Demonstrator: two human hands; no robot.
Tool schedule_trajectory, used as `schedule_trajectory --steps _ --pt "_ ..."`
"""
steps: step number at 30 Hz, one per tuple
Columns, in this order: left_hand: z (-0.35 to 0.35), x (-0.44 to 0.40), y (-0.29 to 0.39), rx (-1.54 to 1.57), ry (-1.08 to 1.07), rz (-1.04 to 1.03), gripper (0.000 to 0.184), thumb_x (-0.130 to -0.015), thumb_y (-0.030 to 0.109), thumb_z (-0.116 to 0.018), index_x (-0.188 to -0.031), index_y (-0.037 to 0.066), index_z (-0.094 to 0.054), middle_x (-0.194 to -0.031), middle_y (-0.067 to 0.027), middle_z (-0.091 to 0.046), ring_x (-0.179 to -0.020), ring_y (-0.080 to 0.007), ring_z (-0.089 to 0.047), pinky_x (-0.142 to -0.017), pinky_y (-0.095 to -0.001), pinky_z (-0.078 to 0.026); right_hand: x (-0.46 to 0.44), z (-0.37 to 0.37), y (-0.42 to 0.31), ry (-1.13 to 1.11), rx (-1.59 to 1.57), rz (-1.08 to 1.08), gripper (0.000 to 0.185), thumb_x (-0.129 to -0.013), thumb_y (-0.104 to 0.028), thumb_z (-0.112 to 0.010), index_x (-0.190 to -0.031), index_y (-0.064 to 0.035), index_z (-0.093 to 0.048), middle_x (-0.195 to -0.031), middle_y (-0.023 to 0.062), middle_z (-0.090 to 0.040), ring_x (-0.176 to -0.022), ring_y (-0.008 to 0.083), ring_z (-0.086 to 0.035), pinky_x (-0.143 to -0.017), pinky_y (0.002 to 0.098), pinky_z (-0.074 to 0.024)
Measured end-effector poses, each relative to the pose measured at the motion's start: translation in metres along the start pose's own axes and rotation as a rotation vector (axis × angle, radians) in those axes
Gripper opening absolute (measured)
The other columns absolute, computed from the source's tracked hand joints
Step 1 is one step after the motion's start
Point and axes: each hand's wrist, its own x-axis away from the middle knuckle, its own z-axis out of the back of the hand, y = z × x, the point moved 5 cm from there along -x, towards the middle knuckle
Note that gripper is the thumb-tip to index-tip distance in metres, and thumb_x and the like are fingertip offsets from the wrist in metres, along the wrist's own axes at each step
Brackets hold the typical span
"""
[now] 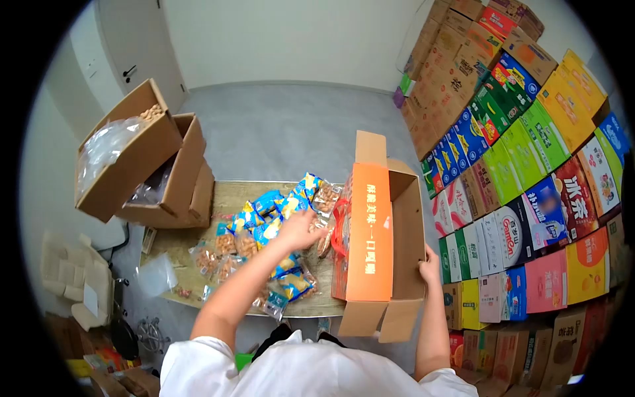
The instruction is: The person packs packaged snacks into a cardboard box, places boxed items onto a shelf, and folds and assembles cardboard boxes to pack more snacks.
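My left hand is over the pile of snack bags, its fingers apart and close to a clear bag of nuts. Blue and yellow snack bags and more clear nut bags lie around it on the wooden table. To the right, an orange cardboard box rests on its side with its flaps spread and a red strap on its left face. My right hand grips the box's right edge, fingers curled round the cardboard.
Two open cartons with plastic bags and nuts are stacked at the table's left. Many coloured boxes form a wall on the right. A beige chair stands at the left, near a plastic bag at the table's edge.
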Motion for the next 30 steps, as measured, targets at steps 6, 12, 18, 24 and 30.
schedule_trajectory --steps 6,12,18,24,30 --pt "-0.03 -0.137 -0.066 -0.391 -0.193 0.072 0.076 -0.072 0.052 -0.067 -0.138 0.023 -0.042 -0.148 -0.0184 -0.029 -0.134 -0.0431 -0.028 -0.102 -0.0538 -0.035 0.008 -0.001 -0.013 0.068 0.131 -0.091 0.072 -0.062 0.019 -0.038 -0.129 -0.0021 -0.052 -0.12 0.0119 -0.062 -0.113 0.0173 -0.054 -0.095 0.0239 -0.0384" --pt "-0.08 -0.203 -0.071 -0.489 -0.163 0.059 0.08 -0.07 0.053 -0.069 -0.14 0.027 -0.039 -0.152 -0.0148 -0.019 -0.139 -0.0422 -0.014 -0.106 -0.0609 -0.022 0.013 -0.004 -0.018 0.081 0.143 -0.125 0.071 -0.064 0.019 -0.037 -0.13 -0.0031 -0.051 -0.125 0.0151 -0.058 -0.122 0.0199 -0.05 -0.1 0.0247 -0.0339" --pt "-0.104 -0.217 -0.084 -0.515 -0.232 0.145 0.086 -0.065 0.066 -0.066 -0.14 0.034 -0.038 -0.15 -0.0146 -0.022 -0.137 -0.0471 -0.011 -0.101 -0.0712 -0.016 0.013 -0.007 -0.023 0.084 0.167 -0.159 0.073 -0.064 0.019 -0.035 -0.132 -0.0032 -0.049 -0.127 0.0157 -0.057 -0.122 0.0212 -0.05 -0.101 0.0261 -0.0353" --pt "-0.09 -0.196 -0.089 -0.606 -0.372 0.254 0.085 -0.069 0.064 -0.065 -0.141 0.034 -0.033 -0.146 -0.0177 -0.029 -0.135 -0.0498 -0.019 -0.101 -0.0695 -0.021 0.007 -0.013 -0.035 0.057 0.079 -0.147 0.073 -0.065 0.019 -0.034 -0.132 -0.0036 -0.05 -0.128 0.0158 -0.056 -0.123 0.022 -0.05 -0.101 0.0269 -0.0359" --pt "-0.074 -0.176 -0.114 -0.587 -0.323 0.296 0.082 -0.069 0.065 -0.065 -0.139 0.034 -0.036 -0.148 -0.0182 -0.027 -0.134 -0.051 -0.019 -0.101 -0.0692 -0.02 0.001 -0.029 -0.039 0.003 0.145 -0.133 0.074 -0.061 0.02 -0.037 -0.132 -0.0011 -0.049 -0.126 0.0129 -0.057 -0.121 0.0189 -0.05 -0.101 0.0252 -0.0342"
